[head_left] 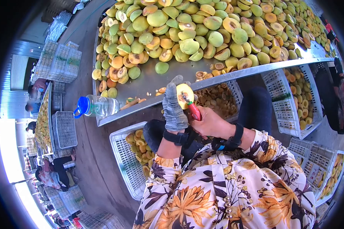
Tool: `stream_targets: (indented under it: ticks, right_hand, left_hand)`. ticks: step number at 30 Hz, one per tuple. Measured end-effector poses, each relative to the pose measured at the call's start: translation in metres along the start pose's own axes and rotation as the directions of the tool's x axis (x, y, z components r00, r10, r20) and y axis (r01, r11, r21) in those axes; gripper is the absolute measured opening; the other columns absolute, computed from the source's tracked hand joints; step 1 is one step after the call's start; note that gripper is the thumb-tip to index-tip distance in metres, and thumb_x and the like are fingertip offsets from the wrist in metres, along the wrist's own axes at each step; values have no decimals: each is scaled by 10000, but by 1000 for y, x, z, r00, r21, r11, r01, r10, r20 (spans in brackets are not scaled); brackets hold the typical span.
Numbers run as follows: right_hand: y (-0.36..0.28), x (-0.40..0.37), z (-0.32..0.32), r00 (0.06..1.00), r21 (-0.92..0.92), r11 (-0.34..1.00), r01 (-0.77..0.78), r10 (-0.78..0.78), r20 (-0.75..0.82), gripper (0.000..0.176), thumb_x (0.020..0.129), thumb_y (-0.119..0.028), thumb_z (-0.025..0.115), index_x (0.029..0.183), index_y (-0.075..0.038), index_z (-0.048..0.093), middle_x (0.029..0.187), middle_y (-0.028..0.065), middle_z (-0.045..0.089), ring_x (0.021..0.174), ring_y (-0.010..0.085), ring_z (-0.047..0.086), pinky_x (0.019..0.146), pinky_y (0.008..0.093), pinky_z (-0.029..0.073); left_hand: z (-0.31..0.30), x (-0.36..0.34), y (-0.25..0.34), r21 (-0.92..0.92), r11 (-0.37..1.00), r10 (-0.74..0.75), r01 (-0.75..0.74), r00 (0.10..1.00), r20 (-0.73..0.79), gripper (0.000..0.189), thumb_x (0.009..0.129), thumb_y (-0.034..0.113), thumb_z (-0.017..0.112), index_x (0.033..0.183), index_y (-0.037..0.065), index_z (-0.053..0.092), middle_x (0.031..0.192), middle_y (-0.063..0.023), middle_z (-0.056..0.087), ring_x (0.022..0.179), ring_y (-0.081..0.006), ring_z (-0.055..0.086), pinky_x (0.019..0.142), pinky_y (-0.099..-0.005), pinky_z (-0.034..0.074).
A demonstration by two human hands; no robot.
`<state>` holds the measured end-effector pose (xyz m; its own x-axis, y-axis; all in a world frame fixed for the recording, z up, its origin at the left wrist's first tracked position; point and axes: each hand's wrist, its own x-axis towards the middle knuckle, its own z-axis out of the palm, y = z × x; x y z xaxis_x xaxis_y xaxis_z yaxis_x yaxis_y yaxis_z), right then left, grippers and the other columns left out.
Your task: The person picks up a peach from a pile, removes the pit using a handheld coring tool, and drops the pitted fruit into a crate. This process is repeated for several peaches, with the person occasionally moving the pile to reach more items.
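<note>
My left hand (pixel 174 110), in a grey knit glove, grips a halved peach (pixel 182 90) with its yellow cut face turned toward my right side. Bare fingers of my right hand (pixel 213 123) are wrapped round a red-handled pitting tool (pixel 195 111). Its metal tip is at the brown pit hollow in the middle of the cut face. Both hands are just in front of the metal table's raised edge (pixel 240 73). Behind them lies a large heap of green and yellow peach halves (pixel 187 34), with one green half (pixel 161 68) apart from the heap.
A clear bottle with a blue lid (pixel 99 105) is at the table's left corner. White crates of peach halves stand at left (pixel 116 152) and right (pixel 279 103). Below the table edge is a crate of scraps (pixel 218 97). People (pixel 51 171) work at far left.
</note>
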<state>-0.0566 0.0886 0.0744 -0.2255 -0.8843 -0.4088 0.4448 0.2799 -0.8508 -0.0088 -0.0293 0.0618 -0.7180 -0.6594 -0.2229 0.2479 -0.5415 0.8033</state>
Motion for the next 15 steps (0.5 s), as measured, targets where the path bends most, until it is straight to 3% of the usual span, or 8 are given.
stream_targets:
  ticks: [1,2,3,7,9,10,12,15]
  right_hand:
    - [8,2,1,1000,-3,1000,-3,3,3,88,764,-30,525,829,-10,469,578,57,512,398,114,485,356,250,384]
    - [23,7,1,959,-317,922,224,-265,-94,104,763,-31,528,842,0,467,585,78,524,411,131,507,362,263,397]
    - [29,9,1,842,-610,701,370,-531,-100,121,761,-32,530,854,10,466,592,99,537,423,148,528,369,275,410]
    - [30,5,0,872,-725,633,271,-481,-94,142,756,-27,528,869,29,461,614,145,553,459,179,560,393,306,436]
    - [13,0,8,979,-373,925,73,-138,-149,138,741,-19,528,854,7,453,555,86,498,401,155,476,396,306,405]
    - [9,-1,7,980,-373,925,74,-137,-146,138,741,-19,528,854,7,453,555,86,498,401,155,476,396,306,405]
    - [3,-2,4,987,80,986,-147,141,79,77,764,-6,489,837,-1,464,562,66,504,421,136,514,357,286,402]
    - [-4,-5,6,966,196,950,-242,217,141,71,766,0,472,834,-16,461,538,28,473,380,116,474,330,271,373]
  left_hand:
    - [0,1,-1,40,999,8,-7,999,-35,517,834,499,520,1059,34,544,821,-112,610,625,-209,607,548,-297,526]
    - [0,2,-1,80,997,17,-11,998,-68,470,844,460,533,1045,35,546,803,-108,606,599,-207,599,532,-301,522]
    - [-1,0,2,3,995,-97,97,993,-62,420,841,411,556,1013,29,555,785,-113,608,580,-208,596,516,-303,518]
    - [-15,10,-1,-76,963,-258,260,965,39,267,827,269,611,930,23,606,811,-95,626,656,-211,625,539,-297,536]
    - [-11,7,4,-46,971,-233,234,972,21,255,820,250,624,924,18,612,822,-95,631,657,-211,628,556,-297,536]
    - [-10,6,5,-17,979,-205,205,979,5,243,813,231,637,919,13,618,834,-95,636,658,-211,632,572,-297,535]
    - [-16,8,-2,55,991,-120,120,993,6,281,824,266,618,938,9,606,817,-102,631,647,-205,625,550,-287,528]
    - [-20,11,-6,127,991,-32,30,999,15,326,837,301,598,959,0,592,812,-109,626,642,-201,621,535,-278,525]
